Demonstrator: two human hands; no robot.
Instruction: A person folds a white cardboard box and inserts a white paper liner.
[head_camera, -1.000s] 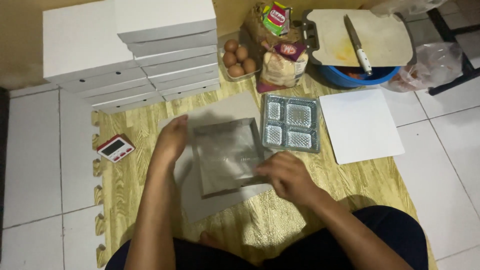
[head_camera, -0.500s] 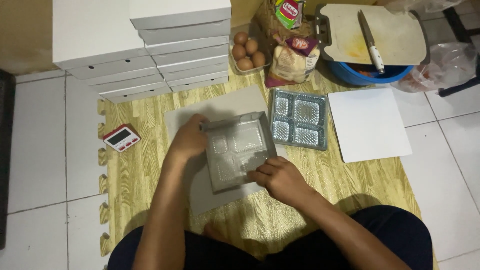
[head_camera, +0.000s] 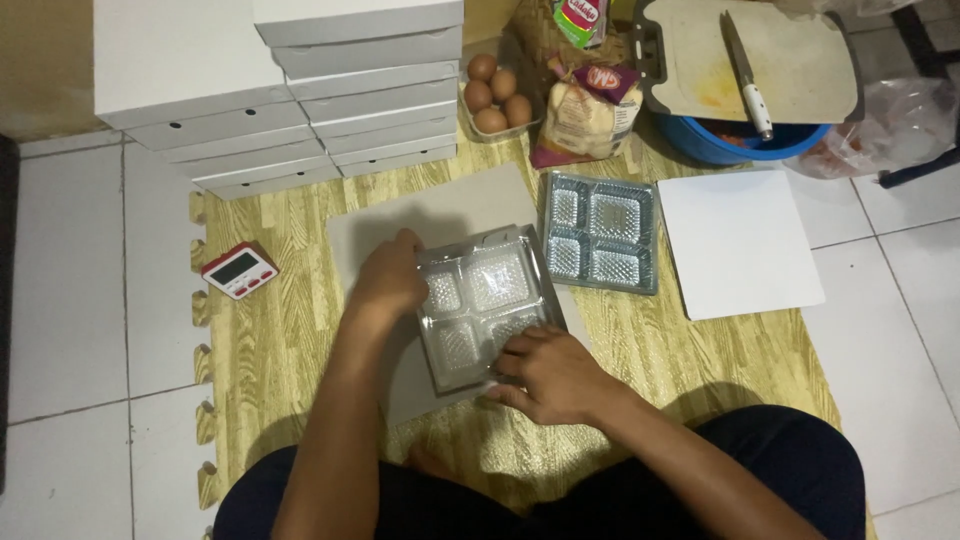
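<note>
1. Hands gripped a clear four-compartment plastic tray (head_camera: 478, 312) lying on a flat grey cardboard sheet (head_camera: 440, 215).
2. The left hand (head_camera: 388, 283) pinched its nine o'clock edge, fingers curled.
3. The right hand (head_camera: 552, 374) pressed its five o'clock corner, fingers together.
4. A second compartment tray (head_camera: 600, 232) lay at two o'clock, a red timer (head_camera: 240, 270) at nine.

Home floor used for food-box packing: white tile floor (head_camera: 60, 330) w/ wood-look foam mat (head_camera: 290, 225). At mat's far edge, stacked white boxes (head_camera: 300, 90), eggs (head_camera: 495, 95), snack bag (head_camera: 585, 115), cutting board (head_camera: 760, 55) w/ knife (head_camera: 745, 75) over blue basin (head_camera: 740, 140). Timer (head_camera: 239, 270) at left edge.
</note>
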